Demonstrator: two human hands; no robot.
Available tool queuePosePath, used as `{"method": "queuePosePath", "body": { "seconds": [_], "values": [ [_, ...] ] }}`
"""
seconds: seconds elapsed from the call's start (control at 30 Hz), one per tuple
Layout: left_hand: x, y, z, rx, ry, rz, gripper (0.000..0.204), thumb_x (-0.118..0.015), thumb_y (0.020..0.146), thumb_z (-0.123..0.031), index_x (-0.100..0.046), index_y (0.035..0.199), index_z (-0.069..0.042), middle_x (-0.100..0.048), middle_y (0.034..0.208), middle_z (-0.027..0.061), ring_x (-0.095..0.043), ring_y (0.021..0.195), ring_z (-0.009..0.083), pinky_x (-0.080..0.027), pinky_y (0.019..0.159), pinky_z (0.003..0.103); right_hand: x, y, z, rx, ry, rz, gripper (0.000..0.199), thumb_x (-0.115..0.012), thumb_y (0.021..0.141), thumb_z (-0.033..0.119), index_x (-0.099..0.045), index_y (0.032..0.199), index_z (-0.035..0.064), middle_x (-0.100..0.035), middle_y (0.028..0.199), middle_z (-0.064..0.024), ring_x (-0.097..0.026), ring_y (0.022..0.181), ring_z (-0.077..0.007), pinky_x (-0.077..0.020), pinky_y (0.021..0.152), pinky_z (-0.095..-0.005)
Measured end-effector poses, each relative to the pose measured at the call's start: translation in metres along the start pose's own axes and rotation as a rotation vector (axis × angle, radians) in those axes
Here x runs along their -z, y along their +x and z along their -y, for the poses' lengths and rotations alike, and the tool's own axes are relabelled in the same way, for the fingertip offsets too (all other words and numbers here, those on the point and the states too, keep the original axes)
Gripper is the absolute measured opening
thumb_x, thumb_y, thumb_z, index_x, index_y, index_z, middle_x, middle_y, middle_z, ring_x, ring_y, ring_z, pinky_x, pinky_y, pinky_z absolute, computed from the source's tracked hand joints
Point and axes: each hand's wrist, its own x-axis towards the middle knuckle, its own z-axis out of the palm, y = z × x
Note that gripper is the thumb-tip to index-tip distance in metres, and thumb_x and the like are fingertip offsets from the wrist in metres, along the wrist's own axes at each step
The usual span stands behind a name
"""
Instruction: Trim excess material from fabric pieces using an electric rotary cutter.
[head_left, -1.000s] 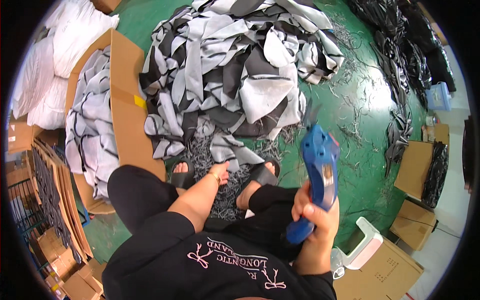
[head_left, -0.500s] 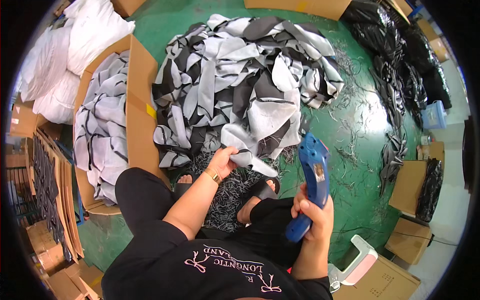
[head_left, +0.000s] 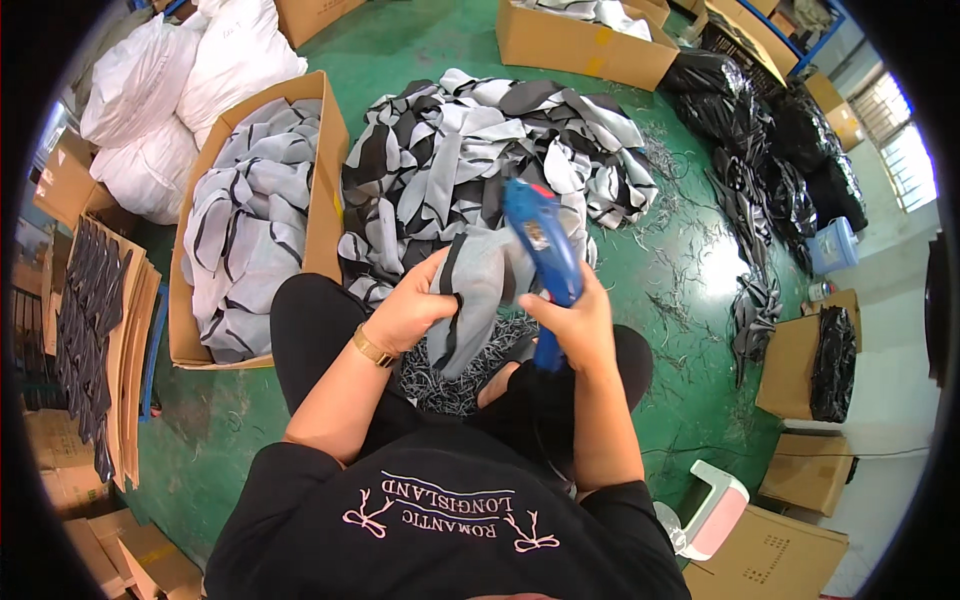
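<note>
My left hand (head_left: 415, 303) pinches the edge of a grey-white fabric piece (head_left: 474, 290) with a black strip along it, held up over my lap. Close on its right, my right hand (head_left: 578, 325) is wrapped round the blue electric scissors (head_left: 545, 240), whose body points up and away from me. Motion smears the far end of the tool, so its blade cannot be made out. The thumb of that hand lies by the fabric's right side; whether it touches the cloth I cannot tell. Beyond both hands spreads a big heap of grey, white and black fabric pieces (head_left: 440, 160) on the floor.
At left stands a tall cardboard box (head_left: 328, 170) full of similar pieces, with white sacks (head_left: 145, 170) behind it. Thin trimmings (head_left: 440, 385) cover the floor between my feet. Black plastic bags (head_left: 800, 130) lie far right. A white-and-pink appliance (head_left: 715, 515) stands near right.
My right hand has brought the electric scissors leftward and up to the fabric. My left hand has raised the fabric piece closer to me, and the view has shifted.
</note>
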Motion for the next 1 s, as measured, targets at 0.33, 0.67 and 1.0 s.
{"method": "queuePosePath", "body": {
  "seconds": [0.33,0.67,1.0],
  "values": [
    [0.047,-0.078,0.033,0.178,-0.391,0.261,0.078,-0.065,0.060,-0.007,-0.043,0.133,0.006,-0.057,0.125,0.0156,-0.056,0.114,0.0251,-0.041,0.100,0.035,-0.005,-0.034,-0.013,-0.221,0.375,0.349,0.053,-0.077,0.060,0.020,-0.062,0.107,0.0002,-0.060,0.088,-0.0011,-0.053,0.080,-0.0106,-0.0399,0.076,-0.0240],
    [0.018,-0.079,0.005,0.004,-0.442,-0.032,0.043,-0.061,0.092,-0.029,-0.051,0.125,-0.003,-0.063,0.112,0.0064,-0.063,0.098,0.0147,-0.051,0.085,0.030,0.004,-0.017,-0.011,-0.085,0.038,0.087,0.037,-0.074,0.074,0.015,-0.059,0.101,-0.0049,-0.067,0.096,-0.0139,-0.063,0.078,-0.0159,-0.0490,0.075,-0.0278],
    [0.007,-0.062,0.031,0.074,-0.351,-0.106,0.035,-0.057,0.095,-0.032,-0.057,0.113,-0.002,-0.065,0.107,0.0077,-0.065,0.092,0.0137,-0.055,0.077,0.028,-0.049,-0.057,-0.010,0.004,-0.203,0.126,0.050,-0.082,0.065,0.015,-0.059,0.105,-0.0021,-0.065,0.085,-0.0079,-0.061,0.075,-0.0151,-0.0498,0.067,-0.0293]
  ]
}}
